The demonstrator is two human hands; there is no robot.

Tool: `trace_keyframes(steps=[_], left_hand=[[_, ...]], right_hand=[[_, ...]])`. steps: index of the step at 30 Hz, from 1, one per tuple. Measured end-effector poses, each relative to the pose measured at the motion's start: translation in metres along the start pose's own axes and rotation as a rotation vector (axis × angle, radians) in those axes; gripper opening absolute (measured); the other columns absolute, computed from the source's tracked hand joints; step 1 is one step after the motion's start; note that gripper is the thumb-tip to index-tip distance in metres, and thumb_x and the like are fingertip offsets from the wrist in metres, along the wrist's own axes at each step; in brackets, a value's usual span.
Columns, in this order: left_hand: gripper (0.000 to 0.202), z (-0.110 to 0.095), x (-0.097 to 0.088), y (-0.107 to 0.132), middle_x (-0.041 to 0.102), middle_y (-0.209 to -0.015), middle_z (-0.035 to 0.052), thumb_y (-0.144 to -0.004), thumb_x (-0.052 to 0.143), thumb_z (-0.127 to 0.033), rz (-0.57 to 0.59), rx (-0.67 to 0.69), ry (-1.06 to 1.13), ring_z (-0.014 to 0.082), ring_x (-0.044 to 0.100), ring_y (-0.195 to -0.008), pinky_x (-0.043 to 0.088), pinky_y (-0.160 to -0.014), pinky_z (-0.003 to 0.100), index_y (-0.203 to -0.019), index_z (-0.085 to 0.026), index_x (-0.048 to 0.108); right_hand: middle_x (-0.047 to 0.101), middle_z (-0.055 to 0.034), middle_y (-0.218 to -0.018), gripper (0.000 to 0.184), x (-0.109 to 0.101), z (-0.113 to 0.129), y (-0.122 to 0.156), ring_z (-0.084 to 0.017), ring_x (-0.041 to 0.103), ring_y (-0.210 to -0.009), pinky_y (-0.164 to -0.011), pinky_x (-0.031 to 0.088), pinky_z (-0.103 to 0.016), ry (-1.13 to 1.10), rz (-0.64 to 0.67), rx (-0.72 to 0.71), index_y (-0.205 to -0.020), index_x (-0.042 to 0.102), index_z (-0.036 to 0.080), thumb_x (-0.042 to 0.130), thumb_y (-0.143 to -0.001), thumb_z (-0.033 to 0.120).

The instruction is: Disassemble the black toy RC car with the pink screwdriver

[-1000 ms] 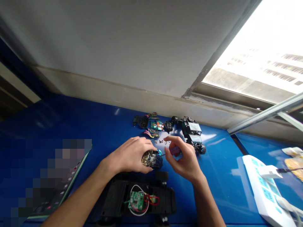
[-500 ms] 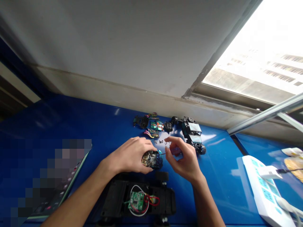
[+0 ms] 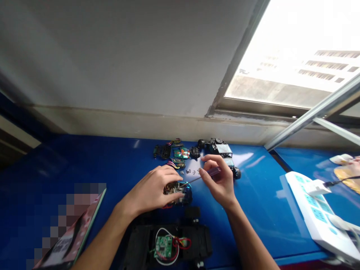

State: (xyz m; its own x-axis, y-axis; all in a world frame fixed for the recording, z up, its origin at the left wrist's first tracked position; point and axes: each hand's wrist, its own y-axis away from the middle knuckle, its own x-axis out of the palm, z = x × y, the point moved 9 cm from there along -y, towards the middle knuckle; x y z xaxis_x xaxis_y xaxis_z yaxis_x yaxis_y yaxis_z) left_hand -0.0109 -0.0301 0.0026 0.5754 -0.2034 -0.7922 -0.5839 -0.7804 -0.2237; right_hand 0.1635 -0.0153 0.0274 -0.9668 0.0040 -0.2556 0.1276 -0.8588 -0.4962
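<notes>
My left hand [image 3: 149,187] is closed around a small toy car shell [image 3: 186,197] with a shiny blue edge, its inner side facing up. Between the thumb and fingers of my right hand [image 3: 222,183] is a screwdriver [image 3: 214,171] with a purple handle. Its thin shaft points left, and the tip reaches into the shell; what it touches there is too small to make out. Just below the shell lies a black toy car chassis [image 3: 137,240] with a green circuit board [image 3: 165,244] and red and white wires.
Behind my hands are small screws [image 3: 194,172] on a white patch, colourful body parts [image 3: 180,153] and a black toy buggy [image 3: 223,149]. A white power strip [image 3: 312,213] with plugs lies at right. Another person's hand [image 3: 354,167] shows at the right edge.
The screwdriver now slants down to the left, with more of its shaft showing. My left thumb has shifted across the shell. The view has turned slightly, and another person's hand appears at right.
</notes>
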Motion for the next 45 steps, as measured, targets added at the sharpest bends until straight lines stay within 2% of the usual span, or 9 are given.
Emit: trace_keyframes(steps=[3, 9, 15, 20, 25, 28, 34, 38, 45], left_hand=[[0.009, -0.005, -0.004, -0.002, 0.078, -0.108, 0.0043, -0.095, 0.073, -0.027, -0.076, 0.091, 0.049, 0.0231, 0.067, -0.115, 0.050, -0.110, 0.039, -0.098, -0.021, 0.079], [0.012, -0.004, -0.013, -0.004, 0.079, -0.102, 0.0035, -0.097, 0.069, -0.023, -0.117, 0.113, 0.076, 0.0202, 0.070, -0.105, 0.055, -0.104, 0.036, -0.095, -0.023, 0.081], [0.028, 0.005, -0.020, -0.015, 0.077, -0.117, 0.0068, -0.088, 0.080, -0.034, -0.023, -0.003, 0.008, 0.0245, 0.069, -0.112, 0.057, -0.100, 0.037, -0.114, -0.025, 0.080], [0.016, -0.007, -0.021, -0.028, 0.079, -0.102, 0.0049, -0.098, 0.067, -0.029, 0.078, 0.045, 0.015, 0.0207, 0.071, -0.101, 0.055, -0.092, 0.032, -0.097, -0.022, 0.081], [0.014, 0.007, -0.022, -0.044, 0.077, -0.098, 0.0050, -0.095, 0.066, -0.022, 0.184, 0.004, -0.156, 0.0191, 0.070, -0.093, 0.052, -0.084, 0.028, -0.095, -0.020, 0.080], [0.012, 0.017, -0.012, -0.058, 0.075, -0.091, 0.0049, -0.091, 0.068, -0.019, 0.307, 0.041, -0.322, 0.0198, 0.068, -0.090, 0.050, -0.080, 0.028, -0.092, -0.021, 0.080], [0.013, 0.018, 0.013, -0.073, 0.069, -0.076, 0.0042, -0.079, 0.077, -0.012, 0.448, 0.134, -0.375, 0.0227, 0.063, -0.093, 0.047, -0.081, 0.029, -0.069, -0.021, 0.075], [0.014, 0.018, 0.020, -0.073, 0.069, -0.077, 0.0048, -0.079, 0.080, -0.015, 0.476, 0.155, -0.385, 0.0236, 0.061, -0.096, 0.045, -0.081, 0.030, -0.067, -0.021, 0.076], [0.006, 0.025, 0.013, -0.071, 0.069, -0.083, 0.0046, -0.081, 0.082, -0.019, 0.446, 0.135, -0.378, 0.0231, 0.058, -0.096, 0.044, -0.079, 0.029, -0.077, -0.021, 0.078]], right_hand=[[0.051, 0.0078, -0.067, 0.019, -0.003, -0.002, -0.001, -0.009, 0.045, -0.052, -0.050, 0.038, -0.023, -0.038, -0.036, 0.009, -0.112, 0.062, 0.025, 0.068, -0.094, 0.024], [0.051, 0.0079, -0.068, 0.019, -0.008, -0.008, -0.003, -0.009, 0.044, -0.052, -0.051, 0.038, -0.023, -0.081, -0.104, -0.003, -0.112, 0.062, 0.024, 0.068, -0.094, 0.024], [0.049, 0.0082, -0.067, 0.019, -0.009, -0.014, -0.004, -0.009, 0.044, -0.053, -0.052, 0.038, -0.022, -0.111, -0.116, 0.012, -0.112, 0.061, 0.024, 0.067, -0.094, 0.025], [0.050, 0.0079, -0.069, 0.021, -0.012, -0.014, -0.003, -0.009, 0.044, -0.054, -0.052, 0.038, -0.022, -0.110, -0.137, 0.003, -0.113, 0.061, 0.024, 0.067, -0.094, 0.024], [0.051, 0.0076, -0.070, 0.020, -0.015, -0.021, -0.003, -0.009, 0.044, -0.053, -0.053, 0.039, -0.022, -0.057, -0.170, 0.018, -0.113, 0.062, 0.024, 0.067, -0.094, 0.026], [0.051, 0.0076, -0.070, 0.019, -0.015, -0.025, -0.003, -0.009, 0.045, -0.053, -0.052, 0.039, -0.022, -0.040, -0.179, 0.030, -0.112, 0.062, 0.023, 0.066, -0.094, 0.027], [0.050, 0.0079, -0.068, 0.019, -0.015, -0.026, -0.005, -0.009, 0.046, -0.053, -0.053, 0.040, -0.022, -0.028, -0.178, 0.043, -0.111, 0.062, 0.023, 0.066, -0.093, 0.026], [0.050, 0.0081, -0.068, 0.019, -0.017, -0.026, -0.005, -0.009, 0.045, -0.053, -0.051, 0.038, -0.022, -0.024, -0.188, 0.042, -0.110, 0.062, 0.023, 0.066, -0.092, 0.026], [0.051, 0.0076, -0.068, 0.019, -0.016, -0.028, -0.005, -0.010, 0.048, -0.054, -0.053, 0.041, -0.023, -0.018, -0.179, 0.050, -0.111, 0.062, 0.023, 0.066, -0.092, 0.026]])
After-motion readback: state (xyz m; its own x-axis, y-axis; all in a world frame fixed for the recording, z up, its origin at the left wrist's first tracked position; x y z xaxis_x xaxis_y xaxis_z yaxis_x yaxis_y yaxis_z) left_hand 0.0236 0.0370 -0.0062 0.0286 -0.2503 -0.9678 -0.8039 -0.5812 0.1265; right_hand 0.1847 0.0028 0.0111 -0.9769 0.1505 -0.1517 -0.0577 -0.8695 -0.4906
